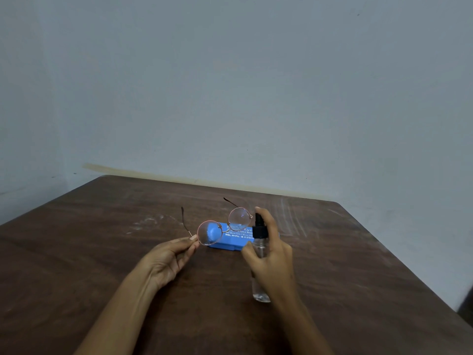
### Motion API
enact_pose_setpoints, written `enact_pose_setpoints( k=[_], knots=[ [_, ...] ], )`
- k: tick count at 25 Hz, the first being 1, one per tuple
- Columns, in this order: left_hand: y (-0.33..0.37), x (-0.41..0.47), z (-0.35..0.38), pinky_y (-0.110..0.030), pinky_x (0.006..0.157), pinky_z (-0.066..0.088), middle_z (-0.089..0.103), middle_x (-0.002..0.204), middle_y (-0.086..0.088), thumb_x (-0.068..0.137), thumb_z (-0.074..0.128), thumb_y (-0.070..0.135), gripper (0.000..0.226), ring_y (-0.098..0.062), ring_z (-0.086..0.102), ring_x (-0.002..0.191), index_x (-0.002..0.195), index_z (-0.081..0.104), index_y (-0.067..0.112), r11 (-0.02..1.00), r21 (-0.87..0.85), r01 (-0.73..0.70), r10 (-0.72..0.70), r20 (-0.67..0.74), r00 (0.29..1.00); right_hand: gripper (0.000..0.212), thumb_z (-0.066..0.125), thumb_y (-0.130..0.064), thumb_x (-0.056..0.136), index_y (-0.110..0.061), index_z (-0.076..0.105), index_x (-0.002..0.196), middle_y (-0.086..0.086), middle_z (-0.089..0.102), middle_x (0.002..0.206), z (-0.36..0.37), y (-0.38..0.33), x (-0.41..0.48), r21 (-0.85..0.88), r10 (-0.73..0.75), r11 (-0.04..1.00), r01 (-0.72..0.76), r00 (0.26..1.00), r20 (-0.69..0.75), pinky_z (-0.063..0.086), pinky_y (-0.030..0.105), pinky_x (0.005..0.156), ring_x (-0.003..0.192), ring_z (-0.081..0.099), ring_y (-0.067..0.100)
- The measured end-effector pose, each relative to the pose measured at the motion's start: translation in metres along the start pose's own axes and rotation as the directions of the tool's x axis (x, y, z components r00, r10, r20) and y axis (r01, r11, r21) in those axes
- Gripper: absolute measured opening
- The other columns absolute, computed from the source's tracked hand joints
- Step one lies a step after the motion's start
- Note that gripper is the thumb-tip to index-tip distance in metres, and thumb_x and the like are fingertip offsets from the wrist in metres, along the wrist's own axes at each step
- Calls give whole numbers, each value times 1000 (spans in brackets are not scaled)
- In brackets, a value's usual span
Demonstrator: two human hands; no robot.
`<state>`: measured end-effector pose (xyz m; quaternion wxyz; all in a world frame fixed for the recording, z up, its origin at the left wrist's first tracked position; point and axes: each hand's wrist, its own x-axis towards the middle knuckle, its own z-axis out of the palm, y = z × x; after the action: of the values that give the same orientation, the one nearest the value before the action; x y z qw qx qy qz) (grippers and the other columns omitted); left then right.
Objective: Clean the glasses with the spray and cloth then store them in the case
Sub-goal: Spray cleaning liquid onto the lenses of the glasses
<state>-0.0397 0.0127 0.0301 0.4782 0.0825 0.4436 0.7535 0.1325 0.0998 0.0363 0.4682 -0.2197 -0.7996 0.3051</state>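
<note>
My left hand (171,260) pinches the round, thin-rimmed glasses (224,226) at the left hinge and holds them above the table with both temples unfolded and pointing away. My right hand (272,252) grips a clear spray bottle (260,267) with a black pump top, index finger resting on the nozzle, which faces the right lens from close by. A blue glasses case (225,242) with white lettering lies shut on the table behind the glasses and partly seen through the lenses. No cloth is visible.
The brown wooden table (102,265) stands against a pale wall, its far edge and right edge in view. Faint white scuff marks streak its far part.
</note>
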Motion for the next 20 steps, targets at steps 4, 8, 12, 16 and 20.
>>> enact_pose_setpoints(
  k=[4,8,12,16,20],
  knots=[
    [1,1,0,-12,39,50,67,47,-8,86,46,-8,15,-8,63,41,79,59,-5,1000,20,-3,3,7,1000,68,59,-1,77,-43,37,126,-6,52,54,1,6,1,-17,-34,999,34,999,-23,34,7,46,44,42,7],
    [0,1,0,-11,40,50,66,46,-6,86,46,-7,14,-6,62,40,79,59,-4,998,63,-19,18,17,1000,69,59,-18,77,-54,26,126,-11,58,62,0,12,2,-29,-59,998,57,996,-68,39,8,51,51,49,13],
    [-2,1,2,-10,42,49,66,46,-2,86,48,-6,14,-4,61,40,79,59,-3,990,129,-61,58,31,998,68,46,-16,72,-52,22,124,-12,54,79,-8,15,2,60,-18,998,22,997,-73,39,9,53,57,50,4],
    [-3,1,2,-10,44,50,66,46,-1,85,49,-6,14,-4,62,42,79,60,-1,976,189,-109,101,53,993,51,42,-7,70,-38,29,107,-13,50,99,-25,26,10,169,18,986,7,989,-144,44,17,65,71,51,-3],
    [-6,2,4,-9,45,50,67,47,1,85,50,-7,15,-3,62,43,78,61,1,954,259,-151,135,78,988,52,49,0,76,-28,26,114,-10,46,103,-45,40,14,134,66,990,-43,982,-175,43,5,67,77,51,-10]
  ],
)
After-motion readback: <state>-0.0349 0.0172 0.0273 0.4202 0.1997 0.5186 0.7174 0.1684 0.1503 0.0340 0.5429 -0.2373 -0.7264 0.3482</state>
